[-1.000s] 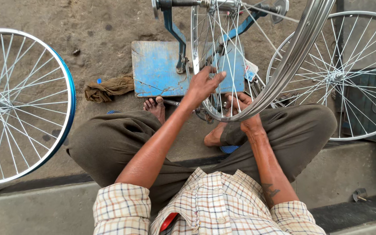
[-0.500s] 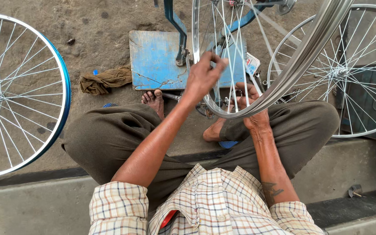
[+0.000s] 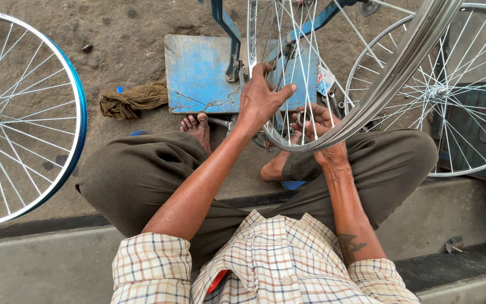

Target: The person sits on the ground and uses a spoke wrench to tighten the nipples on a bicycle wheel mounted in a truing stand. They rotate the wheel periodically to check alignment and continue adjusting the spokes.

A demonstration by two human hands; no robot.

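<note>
- Your left hand (image 3: 262, 98) lies with fingers spread loosely against the thin steel spokes of the bicycle wheel (image 3: 333, 126) in front of you, palm down and not closed around anything
- Your right hand (image 3: 313, 121) sits behind the spokes, curled around a small round metal tool (image 3: 301, 118); spokes and rim cover part of it, so you cannot tell how firm the grip is
- The wheel's rim is smooth, shiny curved metal, and its straight wire spokes fan toward a hub out of view at the top
- It stands upright in a blue-painted metal stand (image 3: 229, 42), above your crossed legs; its lowest arc hangs just above your bare feet, and its long line runs from lower left up to the upper right edge of the view
- The stand's flat square base plate (image 3: 198, 73) is scuffed, with cracked blue paint, and rests on rough dirt ground
- A crumpled brown rag (image 3: 133, 100) lies just left of the plate
- A blue-rimmed wheel (image 3: 77, 121) lies at your far left, and another silver wheel (image 3: 440, 90) stands at your right, well apart from both hands
</note>
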